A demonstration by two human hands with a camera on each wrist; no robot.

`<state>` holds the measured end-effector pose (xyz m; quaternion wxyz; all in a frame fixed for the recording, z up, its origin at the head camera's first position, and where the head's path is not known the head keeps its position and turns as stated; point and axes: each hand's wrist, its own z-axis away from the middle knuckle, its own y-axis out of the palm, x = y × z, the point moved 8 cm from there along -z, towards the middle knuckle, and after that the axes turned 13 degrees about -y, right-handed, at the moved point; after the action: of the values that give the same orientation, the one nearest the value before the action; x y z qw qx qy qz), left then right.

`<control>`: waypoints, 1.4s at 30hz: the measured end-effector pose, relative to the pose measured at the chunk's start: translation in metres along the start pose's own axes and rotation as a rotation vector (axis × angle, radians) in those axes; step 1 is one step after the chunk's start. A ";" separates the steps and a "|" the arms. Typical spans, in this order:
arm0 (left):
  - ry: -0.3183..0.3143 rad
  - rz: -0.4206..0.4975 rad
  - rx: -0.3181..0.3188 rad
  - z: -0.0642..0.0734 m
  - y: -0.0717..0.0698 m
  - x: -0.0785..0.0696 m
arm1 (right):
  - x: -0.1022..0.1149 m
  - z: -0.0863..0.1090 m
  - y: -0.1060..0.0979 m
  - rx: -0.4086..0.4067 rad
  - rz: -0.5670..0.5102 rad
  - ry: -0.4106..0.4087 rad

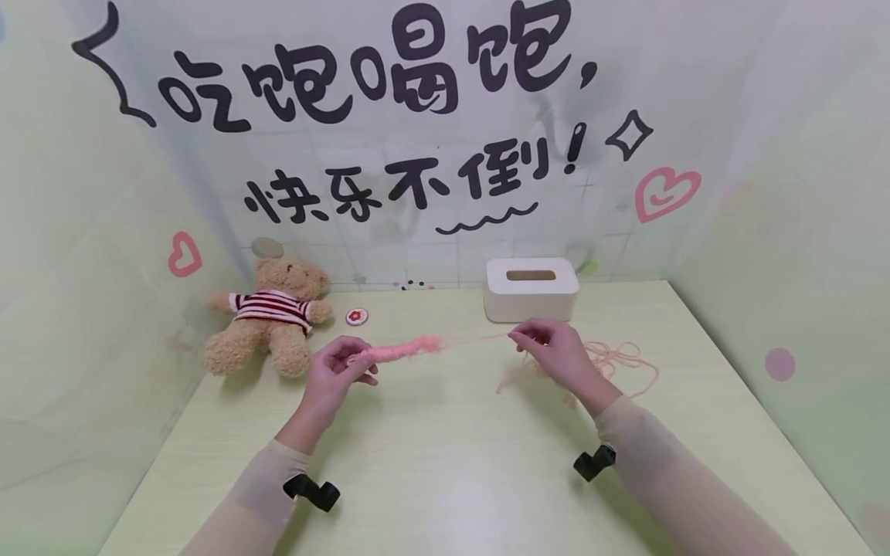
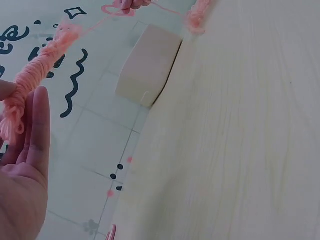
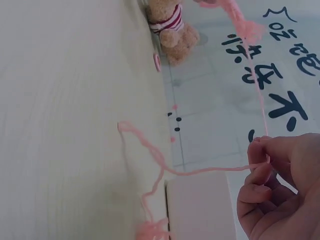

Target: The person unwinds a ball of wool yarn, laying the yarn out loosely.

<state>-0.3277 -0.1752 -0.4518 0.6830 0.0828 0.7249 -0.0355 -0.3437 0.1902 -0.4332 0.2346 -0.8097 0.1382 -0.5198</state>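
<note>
A skein of pink yarn (image 1: 399, 351), wound tightly along its length with a fluffy end, is pinched between the thumb and fingers of my left hand (image 1: 337, 371). From its fluffy end a single strand (image 3: 256, 85) runs taut to my right hand (image 1: 552, 351), whose thumb and fingertips pinch it. Past the right fingers the strand hangs down in a loose curve, best seen in the right wrist view. More loose pink yarn (image 1: 622, 357) lies tangled on the table behind the right wrist, partly hidden by it. Both hands are raised above the table.
A white tissue box (image 1: 531, 289) stands at the back, just beyond the right hand. At the back left sits a teddy bear (image 1: 271, 316) in a striped top, with a small round flower badge (image 1: 357, 316) beside it. Printed curtains enclose the pale table (image 1: 445, 463).
</note>
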 end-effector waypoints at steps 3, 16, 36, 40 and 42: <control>0.008 0.015 -0.011 0.001 -0.004 0.000 | -0.016 0.004 -0.008 0.002 0.023 0.030; 0.012 0.081 -0.132 0.003 -0.033 0.003 | -0.081 0.024 -0.036 0.070 0.133 0.220; 0.048 0.213 -0.254 0.002 -0.049 -0.009 | -0.117 0.027 -0.068 0.046 0.187 0.323; 0.028 0.166 -0.179 0.001 -0.031 -0.006 | -0.111 0.015 -0.062 0.039 0.155 0.273; 0.014 0.144 -0.146 0.000 -0.021 -0.003 | -0.104 0.009 -0.058 0.040 0.150 0.245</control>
<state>-0.3312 -0.1956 -0.4498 0.6831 0.0849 0.7223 0.0674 -0.3805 0.2903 -0.4870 0.2701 -0.7228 0.2156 -0.5984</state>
